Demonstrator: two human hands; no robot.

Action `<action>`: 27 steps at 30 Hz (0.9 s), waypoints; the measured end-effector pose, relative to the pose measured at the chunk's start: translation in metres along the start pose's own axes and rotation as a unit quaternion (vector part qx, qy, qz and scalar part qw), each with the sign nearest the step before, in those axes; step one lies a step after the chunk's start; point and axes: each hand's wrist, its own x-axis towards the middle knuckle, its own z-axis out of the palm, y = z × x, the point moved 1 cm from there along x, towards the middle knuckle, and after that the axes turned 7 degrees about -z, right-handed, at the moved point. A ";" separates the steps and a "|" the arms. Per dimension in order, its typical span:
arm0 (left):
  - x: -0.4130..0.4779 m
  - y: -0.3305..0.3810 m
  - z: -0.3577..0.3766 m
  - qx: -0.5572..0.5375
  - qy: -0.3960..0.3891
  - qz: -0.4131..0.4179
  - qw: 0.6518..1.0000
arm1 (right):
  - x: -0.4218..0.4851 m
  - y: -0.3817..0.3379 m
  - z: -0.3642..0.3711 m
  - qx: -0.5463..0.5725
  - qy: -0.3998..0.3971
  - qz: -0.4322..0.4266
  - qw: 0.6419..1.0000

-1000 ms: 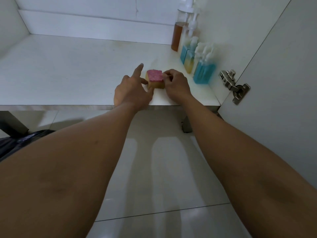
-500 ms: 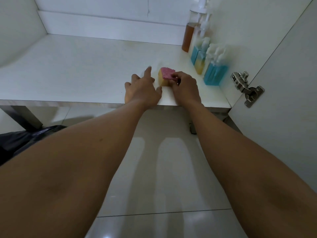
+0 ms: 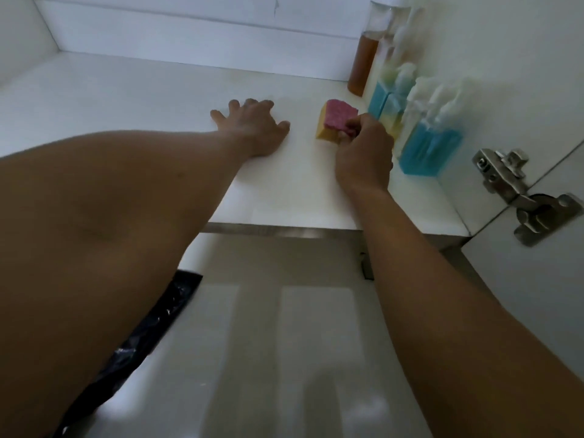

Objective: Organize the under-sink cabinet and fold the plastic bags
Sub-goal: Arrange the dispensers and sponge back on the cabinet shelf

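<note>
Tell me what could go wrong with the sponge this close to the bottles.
1. The right hand grips the sponge right beside the blue pump bottles. A sideways nudge could tip them, probably into each other.
2. The tall amber bottle behind them looks narrow and might topple too if the row gets pushed back.
3. The black plastic bag lies on the glossy floor in front of the cabinet, where it could slip underfoot.
</note>
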 end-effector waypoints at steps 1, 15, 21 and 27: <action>0.003 0.001 0.001 0.012 -0.008 0.001 1.000 | 0.000 0.001 0.001 0.003 0.001 -0.004 1.000; 0.013 -0.003 0.011 0.044 -0.016 0.036 0.998 | 0.150 0.009 0.075 -0.060 -0.013 0.008 0.998; 0.015 -0.002 0.013 0.036 -0.015 0.034 0.999 | 0.189 0.022 0.110 -0.057 -0.008 0.076 0.995; 0.015 -0.002 0.014 0.028 -0.017 0.034 0.999 | 0.198 0.028 0.119 -0.077 -0.031 0.057 0.995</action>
